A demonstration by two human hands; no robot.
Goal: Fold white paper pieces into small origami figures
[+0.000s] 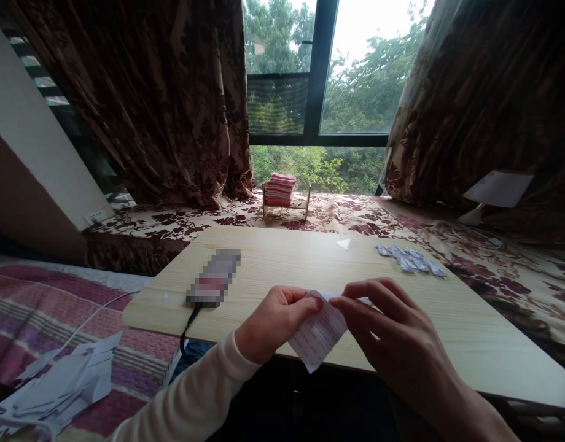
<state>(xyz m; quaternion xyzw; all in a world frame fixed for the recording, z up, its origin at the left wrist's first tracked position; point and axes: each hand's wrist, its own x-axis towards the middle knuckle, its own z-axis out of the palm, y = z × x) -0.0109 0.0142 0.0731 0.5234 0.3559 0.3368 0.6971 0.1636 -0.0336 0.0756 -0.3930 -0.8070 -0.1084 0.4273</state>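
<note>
Between my two hands, above the near edge of the table, is a small printed sheet of paper (320, 331), with one corner hanging down. My left hand (277, 316) pinches its upper left part between thumb and fingers. The fingertips of my right hand (393, 325) close on its upper right edge, where the paper looks folded. My right fingers partly hide that edge. Farther back on the table lie several small folded paper pieces (411, 259) in a cluster at the right, and a single white paper triangle (344, 244) near the far edge.
A pixelated phone-like device (214, 279) with a black cable lies on the left of the wooden table (282, 252). Loose paper sheets (66, 380) rest on the striped bed cover (139, 374). Behind are a small rack (286, 212) holding folded striped cloths (280, 189) and a lamp (498, 187).
</note>
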